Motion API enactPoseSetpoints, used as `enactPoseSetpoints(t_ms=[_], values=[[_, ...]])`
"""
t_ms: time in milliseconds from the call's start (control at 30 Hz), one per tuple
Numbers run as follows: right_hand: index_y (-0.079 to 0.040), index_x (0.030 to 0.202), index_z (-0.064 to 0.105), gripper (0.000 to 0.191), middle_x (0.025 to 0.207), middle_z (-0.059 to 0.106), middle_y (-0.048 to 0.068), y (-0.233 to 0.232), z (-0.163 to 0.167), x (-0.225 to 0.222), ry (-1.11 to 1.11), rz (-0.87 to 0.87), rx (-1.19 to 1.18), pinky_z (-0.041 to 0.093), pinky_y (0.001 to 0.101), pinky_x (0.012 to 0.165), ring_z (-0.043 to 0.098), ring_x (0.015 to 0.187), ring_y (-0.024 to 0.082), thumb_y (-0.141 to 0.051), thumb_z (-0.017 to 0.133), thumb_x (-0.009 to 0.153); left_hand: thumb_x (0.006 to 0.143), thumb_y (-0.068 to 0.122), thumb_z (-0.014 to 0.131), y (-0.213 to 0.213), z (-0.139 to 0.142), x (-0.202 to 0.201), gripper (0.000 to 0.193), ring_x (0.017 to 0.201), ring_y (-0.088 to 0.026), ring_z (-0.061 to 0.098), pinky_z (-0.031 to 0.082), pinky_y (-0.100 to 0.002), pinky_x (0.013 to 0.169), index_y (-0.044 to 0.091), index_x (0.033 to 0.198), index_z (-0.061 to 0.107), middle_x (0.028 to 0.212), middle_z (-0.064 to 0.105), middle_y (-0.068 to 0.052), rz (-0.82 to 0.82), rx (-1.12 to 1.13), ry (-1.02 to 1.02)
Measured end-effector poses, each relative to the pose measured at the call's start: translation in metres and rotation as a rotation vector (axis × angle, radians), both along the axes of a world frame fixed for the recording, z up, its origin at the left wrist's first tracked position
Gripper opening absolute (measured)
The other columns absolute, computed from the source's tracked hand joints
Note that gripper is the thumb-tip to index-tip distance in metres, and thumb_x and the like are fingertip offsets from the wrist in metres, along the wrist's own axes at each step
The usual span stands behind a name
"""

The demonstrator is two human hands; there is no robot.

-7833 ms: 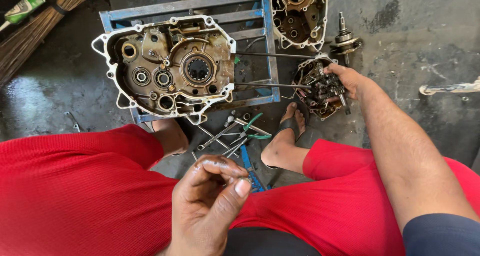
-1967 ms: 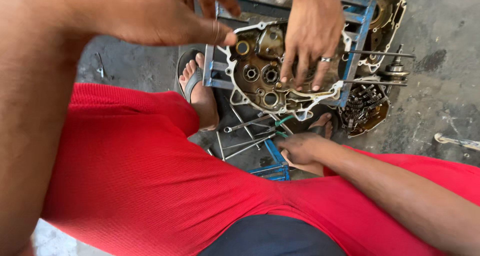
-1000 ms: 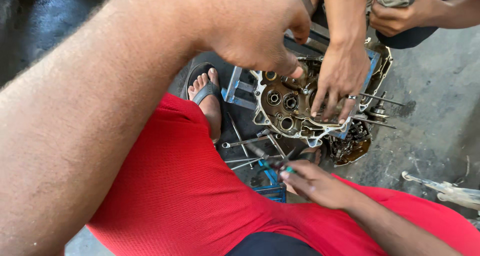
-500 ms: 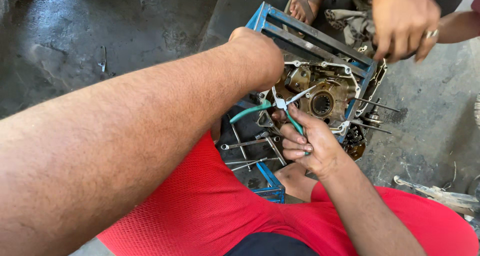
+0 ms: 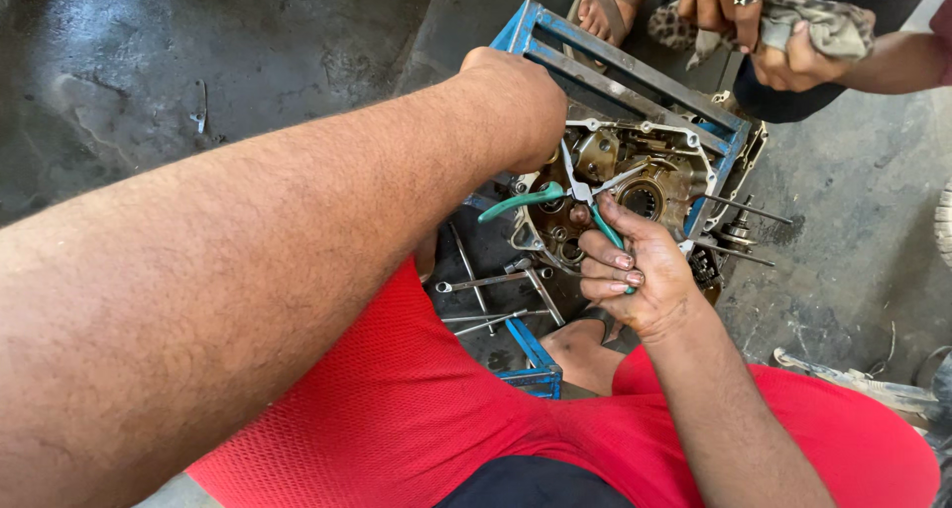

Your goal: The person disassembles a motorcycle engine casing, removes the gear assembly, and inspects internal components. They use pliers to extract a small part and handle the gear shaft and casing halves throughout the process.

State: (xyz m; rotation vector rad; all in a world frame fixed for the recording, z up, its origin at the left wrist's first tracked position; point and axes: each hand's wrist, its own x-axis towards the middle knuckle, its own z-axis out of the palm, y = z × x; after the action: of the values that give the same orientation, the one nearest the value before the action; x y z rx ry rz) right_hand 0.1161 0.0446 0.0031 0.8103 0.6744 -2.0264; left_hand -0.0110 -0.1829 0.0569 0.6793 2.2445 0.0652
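A grey engine crankcase half [image 5: 650, 186] with gears and bearing holes lies on a blue metal frame stand [image 5: 605, 57] on the floor. My right hand [image 5: 635, 275] grips one green handle of a pair of pliers [image 5: 585, 196], whose jaws are spread over the case. My left hand [image 5: 516, 102] is fisted at the case's left edge; my forearm hides what its fingers touch.
Another person's two hands [image 5: 754, 22] hold a spotted rag [image 5: 813, 22] at the top right, with a sandalled foot [image 5: 605, 2] beside the frame. Spanners [image 5: 491, 285] lie on the floor between my red-clad legs. Long studs [image 5: 749, 211] stick out on the case's right.
The view has swung left and down slightly. My right hand holds the pliers lower over the case. The other person's hands have drawn back to the top right and now hold a rag.
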Motion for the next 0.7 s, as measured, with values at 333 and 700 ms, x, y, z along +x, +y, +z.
enactPoseSetpoints(t_ms=[333,700], values=[[-0.005,0.106,0.061,0.034,0.052,0.041,-0.005,0.001,0.0,0.007,0.022,-0.052,0.043,0.03,0.0205,0.039,0.032,0.037,0.004,-0.036,0.048,0.111,0.087,0.018,0.076,0.003,-0.002,0.001,0.037,0.114,-0.026,0.069,0.055,-0.045,0.093,0.015,0.124,0.075,0.124,0.072,-0.01,-0.007,-0.001,0.031],[-0.006,0.106,0.062,0.027,0.053,0.041,-0.005,-0.009,0.009,0.006,0.059,-0.034,0.149,0.03,0.0216,0.041,0.031,0.038,0.005,-0.03,0.051,0.107,0.088,0.02,0.076,0.008,-0.005,0.002,0.038,0.113,-0.027,0.069,0.056,-0.045,0.092,0.016,0.125,0.074,0.125,0.072,-0.011,-0.013,-0.04,0.062]])
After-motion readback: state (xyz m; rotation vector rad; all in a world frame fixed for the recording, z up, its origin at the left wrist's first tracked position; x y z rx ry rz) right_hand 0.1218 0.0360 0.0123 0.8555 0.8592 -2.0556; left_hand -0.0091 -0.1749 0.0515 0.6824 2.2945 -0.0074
